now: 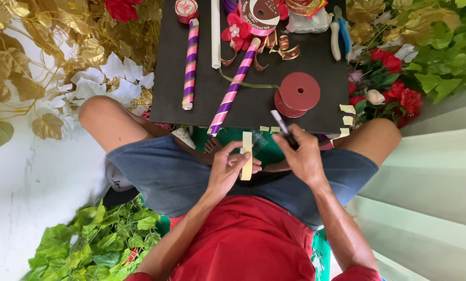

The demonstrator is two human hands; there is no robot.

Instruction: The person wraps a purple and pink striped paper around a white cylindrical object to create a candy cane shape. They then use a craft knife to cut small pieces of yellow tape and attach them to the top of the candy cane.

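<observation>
The fingers of the left hand are closed around a roll of pale yellow masking tape, seen edge-on and held upright over the person's lap. A thin, nearly clear strip runs from the top of the roll toward the right hand. The right hand's fingers are curled shut around a small utility knife with a dark handle, whose pale tip points up and away, reaching the near edge of a low black table.

The person sits cross-legged on the floor in a red shirt and blue denim shorts, and the table's near edge lies just over the knees. Short pieces of cut tape are stuck along that edge, to the right of the knife.

On the table, just beyond the right hand, lie two flat dark red discs, overlapping. To their left, two sticks wrapped in pink, purple and white stripes lie lengthwise, with a plain white stick between them. Further back sit ribbon spools, curls of red and gold ribbon, a red artificial flower, and pliers with blue handles.

Around the table are gold artificial leaves on the left, red roses and green leaves on the right, and more green leaves by the person's left side.
</observation>
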